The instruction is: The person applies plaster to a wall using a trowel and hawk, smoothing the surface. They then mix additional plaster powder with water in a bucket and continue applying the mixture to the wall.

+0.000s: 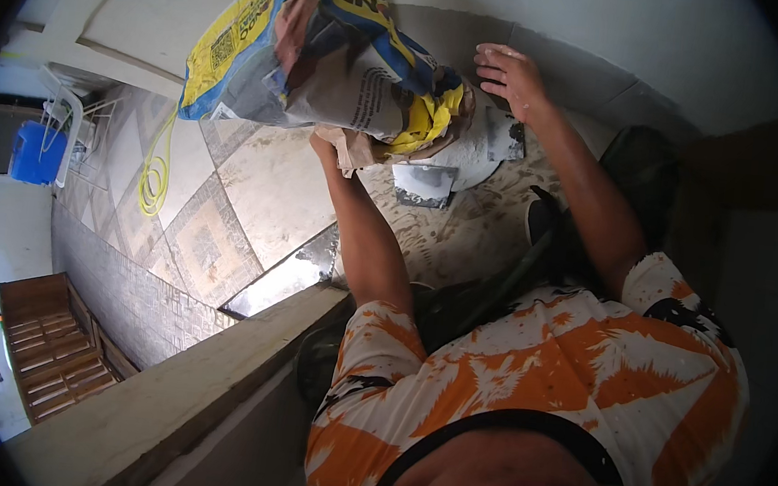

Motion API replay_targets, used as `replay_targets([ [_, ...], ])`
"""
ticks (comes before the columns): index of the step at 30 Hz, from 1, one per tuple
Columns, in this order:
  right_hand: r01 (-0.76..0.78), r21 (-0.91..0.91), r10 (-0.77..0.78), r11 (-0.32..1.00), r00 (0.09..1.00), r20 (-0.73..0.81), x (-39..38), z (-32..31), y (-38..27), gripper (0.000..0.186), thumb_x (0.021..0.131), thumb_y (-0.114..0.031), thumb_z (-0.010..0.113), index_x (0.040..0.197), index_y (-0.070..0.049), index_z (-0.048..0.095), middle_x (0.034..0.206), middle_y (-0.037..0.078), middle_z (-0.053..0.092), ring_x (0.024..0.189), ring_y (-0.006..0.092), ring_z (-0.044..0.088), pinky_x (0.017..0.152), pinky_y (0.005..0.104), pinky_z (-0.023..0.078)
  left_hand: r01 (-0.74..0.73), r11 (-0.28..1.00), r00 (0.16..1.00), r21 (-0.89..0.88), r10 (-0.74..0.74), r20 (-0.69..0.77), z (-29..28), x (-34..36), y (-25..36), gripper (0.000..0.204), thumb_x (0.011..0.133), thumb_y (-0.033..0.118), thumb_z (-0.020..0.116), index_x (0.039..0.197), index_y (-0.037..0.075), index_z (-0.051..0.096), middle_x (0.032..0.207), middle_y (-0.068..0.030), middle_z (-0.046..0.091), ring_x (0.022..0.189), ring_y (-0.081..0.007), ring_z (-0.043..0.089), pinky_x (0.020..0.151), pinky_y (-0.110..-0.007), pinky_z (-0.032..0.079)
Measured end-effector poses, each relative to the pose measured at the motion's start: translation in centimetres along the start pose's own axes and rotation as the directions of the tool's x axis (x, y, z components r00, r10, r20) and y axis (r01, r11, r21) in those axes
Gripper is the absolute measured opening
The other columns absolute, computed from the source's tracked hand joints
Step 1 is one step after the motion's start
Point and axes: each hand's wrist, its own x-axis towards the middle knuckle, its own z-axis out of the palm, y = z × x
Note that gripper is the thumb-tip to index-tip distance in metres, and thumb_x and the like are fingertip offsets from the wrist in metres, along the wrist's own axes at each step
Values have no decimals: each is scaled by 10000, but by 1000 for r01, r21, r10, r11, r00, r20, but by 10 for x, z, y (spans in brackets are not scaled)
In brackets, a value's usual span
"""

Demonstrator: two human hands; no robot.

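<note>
A large yellow and blue paper sack (329, 80) is tilted, its torn, crumpled mouth facing down to the right. My left hand (325, 145) grips the brown paper edge at the sack's underside, most of its fingers hidden by the paper. Off the sack's right side, my right hand (511, 80) is held up with its fingers stretched out and nothing in it. White powder (474, 165) lies heaped on the floor under the mouth. Two flat grey plates dusted with white, one nearer (424, 185) and one farther right (506, 137), rest at the heap's edges.
Patterned tiles (215, 219) cover the floor on the left, where a yellow hose (154, 181) lies coiled. A blue container (36, 153) stands by a white chair frame (71, 127). A pale ledge (183, 373) runs along my left; a grey-based wall (571, 65) rises ahead.
</note>
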Motion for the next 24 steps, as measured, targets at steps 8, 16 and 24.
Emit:
replay_targets([
  [8, 26, -76, -25, 997, 1000, 19, -7, 5, -22, 388, 1010, -259, 564, 1337, -53, 588, 1265, 109, 616, 1157, 236, 588, 972, 394, 487, 285, 927, 958, -245, -270, 95, -24, -4, -7, 199, 876, 191, 630, 805, 6, 639, 784, -66, 626, 665, -178, 538, 588, -345, 468],
  [16, 0, -108, 6, 994, 998, 57, -5, 14, -18, 381, 965, -227, 597, 1294, -37, 615, 1226, 127, 631, 1145, 250, 595, 962, 395, 490, 816, 129, 559, -564, -428, 710, -56, -9, 11, 216, 921, 244, 611, 937, 34, 658, 926, -112, 672, 745, -202, 604, 636, -337, 534],
  [24, -35, -136, 47, 990, 995, 89, -12, 26, -20, 398, 993, -247, 585, 1329, -34, 577, 1225, 106, 621, 1129, 226, 588, 963, 369, 475, 812, 68, 558, -579, -379, 738, -66, -34, -9, 285, 974, 316, 570, 1098, 75, 656, 1104, -151, 674, 900, -246, 646, 668, -333, 609],
])
